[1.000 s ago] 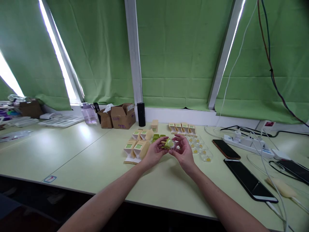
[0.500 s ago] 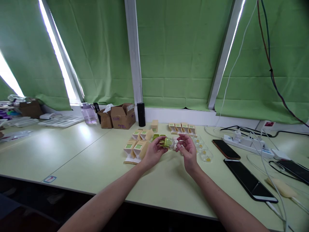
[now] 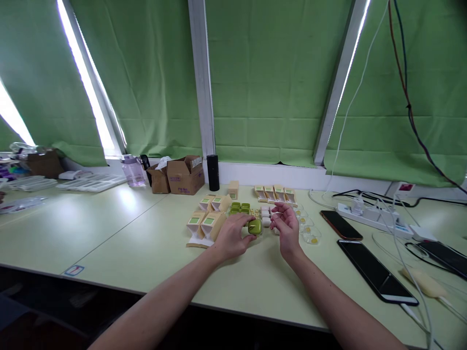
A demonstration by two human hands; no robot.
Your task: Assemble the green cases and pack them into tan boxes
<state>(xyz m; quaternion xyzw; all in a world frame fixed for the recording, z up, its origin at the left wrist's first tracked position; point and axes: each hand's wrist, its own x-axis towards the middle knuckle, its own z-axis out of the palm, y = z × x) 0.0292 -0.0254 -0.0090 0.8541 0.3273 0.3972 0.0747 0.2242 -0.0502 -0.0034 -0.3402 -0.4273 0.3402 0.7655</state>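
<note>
My left hand (image 3: pixel 235 236) pinches a small clear container with a green, rounded-square top (image 3: pixel 254 226) between thumb and fingers. Its green top faces up toward me, low over the table. To the right, my right hand (image 3: pixel 288 227) hovers apart from it, fingers loosely bent and spread, with nothing visible in them. Behind the hands are rows of green square pieces (image 3: pixel 240 206), small yellowish pieces (image 3: pixel 255 213) and white pieces (image 3: pixel 266 221), partly covered. Clear domes with yellow centres (image 3: pixel 311 235) lie beside my right hand.
Beige cartons with green windows (image 3: pixel 209 221) stand left of my hands, more cartons (image 3: pixel 275 193) at the back. Cardboard boxes (image 3: pixel 186 177), a black cylinder (image 3: pixel 213 173) and a purple bottle (image 3: pixel 133 170) line the wall. Phones (image 3: pixel 377 272) and a power strip (image 3: pixel 375 219) lie right.
The container has turned from lying sideways between both hands to green top up, and moved slightly down in my left hand. My right hand has come off it.
</note>
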